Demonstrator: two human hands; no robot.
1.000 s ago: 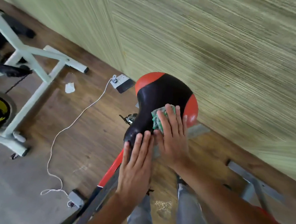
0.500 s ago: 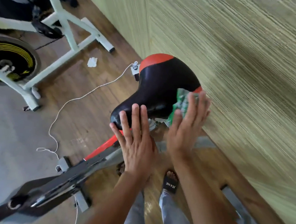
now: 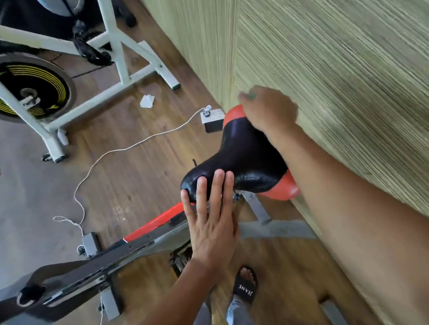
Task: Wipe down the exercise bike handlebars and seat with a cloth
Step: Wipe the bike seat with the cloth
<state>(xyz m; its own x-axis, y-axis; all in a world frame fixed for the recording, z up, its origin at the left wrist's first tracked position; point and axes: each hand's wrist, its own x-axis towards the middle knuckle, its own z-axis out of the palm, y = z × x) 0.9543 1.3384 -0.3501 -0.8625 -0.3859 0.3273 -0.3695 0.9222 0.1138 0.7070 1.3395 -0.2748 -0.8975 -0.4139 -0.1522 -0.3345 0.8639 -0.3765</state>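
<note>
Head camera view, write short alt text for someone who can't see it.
A person's right hand presses a mostly hidden green cloth onto the black-and-red bike seat; the left hand rests flat on its nose.

A second exercise bike point(image 3: 110, 45) with a white frame stands far left, its black flywheel point(image 3: 31, 88) ringed with yellow stripes. A white cord point(image 3: 124, 149) snakes over the wooden floor point(image 3: 138, 178) to a small box point(image 3: 212, 118) by the green woven wall point(image 3: 337, 69). A crumpled scrap of paper point(image 3: 147, 101) lies near that bike's foot.
</note>
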